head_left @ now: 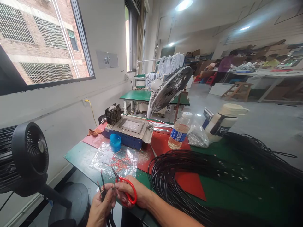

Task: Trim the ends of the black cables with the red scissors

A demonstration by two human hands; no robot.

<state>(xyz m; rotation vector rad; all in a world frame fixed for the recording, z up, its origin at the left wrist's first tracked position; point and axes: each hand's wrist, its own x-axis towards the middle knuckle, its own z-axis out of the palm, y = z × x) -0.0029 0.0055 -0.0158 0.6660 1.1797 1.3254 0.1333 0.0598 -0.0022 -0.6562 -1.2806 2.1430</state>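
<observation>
My left hand [101, 207] pinches the end of a black cable [102, 188] whose stripped tips point up, at the near table edge. My right hand [134, 194] holds red-handled scissors [126, 186], blades angled up and left beside the cable tips. A clear plastic sheet [115, 160] with small red and white scraps lies just beyond both hands. A large coil of black cables [213, 176] spreads over the green table [78, 156] to the right of my right forearm.
A blue cup [115, 142] stands by a blue-based solder pot [129, 129] with a small fan [113, 114]. A water bottle [179, 130], a bag of small parts [198, 137] and a white jug [222, 122] stand further right. A black fan [26, 156] is at left; a person works far back.
</observation>
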